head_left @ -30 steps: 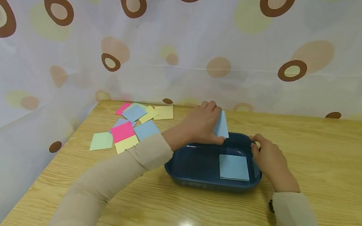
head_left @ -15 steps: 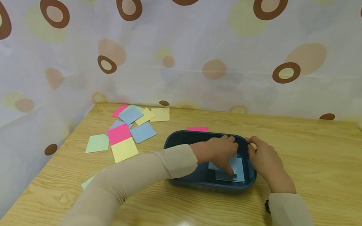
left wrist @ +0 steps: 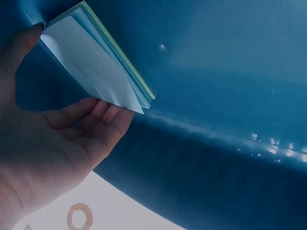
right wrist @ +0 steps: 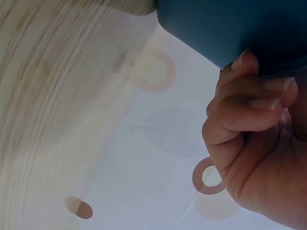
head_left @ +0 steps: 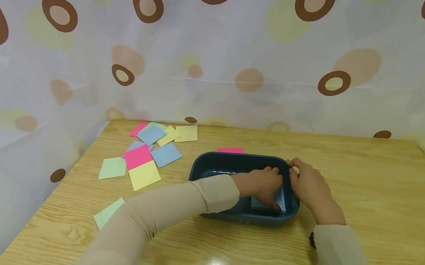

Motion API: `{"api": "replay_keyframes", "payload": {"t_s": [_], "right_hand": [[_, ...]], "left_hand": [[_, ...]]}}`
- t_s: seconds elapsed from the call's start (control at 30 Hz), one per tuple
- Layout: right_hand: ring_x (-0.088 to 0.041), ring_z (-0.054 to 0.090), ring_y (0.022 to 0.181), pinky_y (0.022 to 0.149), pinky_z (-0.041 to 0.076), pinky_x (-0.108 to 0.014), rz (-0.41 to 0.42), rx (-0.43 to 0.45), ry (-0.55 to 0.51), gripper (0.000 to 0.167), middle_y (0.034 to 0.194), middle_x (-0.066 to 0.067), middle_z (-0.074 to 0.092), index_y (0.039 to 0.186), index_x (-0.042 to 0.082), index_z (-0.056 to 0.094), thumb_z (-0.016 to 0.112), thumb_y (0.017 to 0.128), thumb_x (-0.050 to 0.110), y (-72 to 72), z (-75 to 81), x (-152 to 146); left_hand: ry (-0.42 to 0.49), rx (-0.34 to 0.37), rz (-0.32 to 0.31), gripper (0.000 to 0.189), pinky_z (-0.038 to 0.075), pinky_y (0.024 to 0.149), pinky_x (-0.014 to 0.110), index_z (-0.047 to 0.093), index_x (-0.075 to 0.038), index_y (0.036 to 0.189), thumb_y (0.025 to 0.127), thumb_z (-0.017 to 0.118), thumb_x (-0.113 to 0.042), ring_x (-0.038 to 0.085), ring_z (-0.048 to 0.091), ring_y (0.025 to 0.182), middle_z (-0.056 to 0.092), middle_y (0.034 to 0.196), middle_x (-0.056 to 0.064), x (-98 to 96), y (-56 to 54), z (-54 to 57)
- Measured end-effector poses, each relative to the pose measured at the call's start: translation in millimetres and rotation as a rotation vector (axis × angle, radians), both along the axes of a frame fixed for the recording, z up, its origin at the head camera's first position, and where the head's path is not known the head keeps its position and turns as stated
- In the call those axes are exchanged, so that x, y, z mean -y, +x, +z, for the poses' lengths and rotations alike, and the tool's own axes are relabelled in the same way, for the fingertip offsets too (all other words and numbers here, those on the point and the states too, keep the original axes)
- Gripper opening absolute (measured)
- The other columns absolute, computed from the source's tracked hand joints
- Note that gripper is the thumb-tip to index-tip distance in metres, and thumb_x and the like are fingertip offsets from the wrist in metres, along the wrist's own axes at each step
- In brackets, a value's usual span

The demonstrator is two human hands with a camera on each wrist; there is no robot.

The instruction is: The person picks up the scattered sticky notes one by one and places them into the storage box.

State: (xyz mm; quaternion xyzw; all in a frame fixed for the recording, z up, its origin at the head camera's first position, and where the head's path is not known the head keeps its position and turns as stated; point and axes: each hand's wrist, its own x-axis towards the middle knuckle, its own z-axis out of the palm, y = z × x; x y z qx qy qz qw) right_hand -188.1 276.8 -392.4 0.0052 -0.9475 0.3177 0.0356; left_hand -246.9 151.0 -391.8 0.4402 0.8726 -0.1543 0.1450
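Note:
A dark blue oblong plastic tray (head_left: 229, 158) with rounded corners sits on the wooden table. My left hand (head_left: 265, 185) reaches inside it, at its right end. In the left wrist view, thumb and fingers hold a light blue sticky note (left wrist: 86, 62) by its edges, against a small stack with a yellow-green edge below it. From the head, that hand hides much of the stack. At the tray's far right corner my right hand (head_left: 313, 190) grips the rim; in the right wrist view its curled fingers show by the tray's outer wall (right wrist: 230, 33), with the thumb not clearly visible.
Left of the tray, loose sticky notes lie scattered and partly overlapping, among them a pink one (head_left: 137, 156), a yellow one (head_left: 144, 175) and a blue one (head_left: 166, 155). A pale green note (head_left: 108, 213) lies nearer. Another pink note (head_left: 230, 150) shows behind the tray. A patterned curtain (head_left: 227, 50) hangs behind.
My left hand has moved from above the tray's far rim down into it, bringing the light blue note onto the stack. My right hand stays at the rim.

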Motion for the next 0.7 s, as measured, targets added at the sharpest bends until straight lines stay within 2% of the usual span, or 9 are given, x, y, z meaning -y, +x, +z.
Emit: {"api": "replay_keyframes", "payload": {"t_s": [0.47,0.7], "right_hand": [[-0.014,0.037,0.042,0.043,0.031,-0.029,0.0,-0.001,0.022,0.034,0.053,-0.005,0.044,0.132,-0.004,0.05,0.042,0.101,0.009,1.2,2.0,1.3],[-0.014,0.036,0.041,0.042,0.031,-0.029,-0.005,0.003,0.034,0.034,0.052,-0.005,0.043,0.131,-0.003,0.05,0.042,0.101,0.009,0.6,3.0,1.5]], "left_hand": [[0.018,0.012,0.009,0.082,0.042,0.096,0.029,0.04,-0.01,0.145,0.084,0.062,-0.06,0.019,0.042,0.12,0.04,0.142,0.009,0.0,-1.0,-5.0],[0.003,-0.029,-0.052,0.082,0.031,0.1,0.028,0.043,-0.007,0.142,0.085,0.059,-0.063,0.019,0.039,0.117,0.045,0.136,0.01,-0.2,-3.2,-7.0]]}}
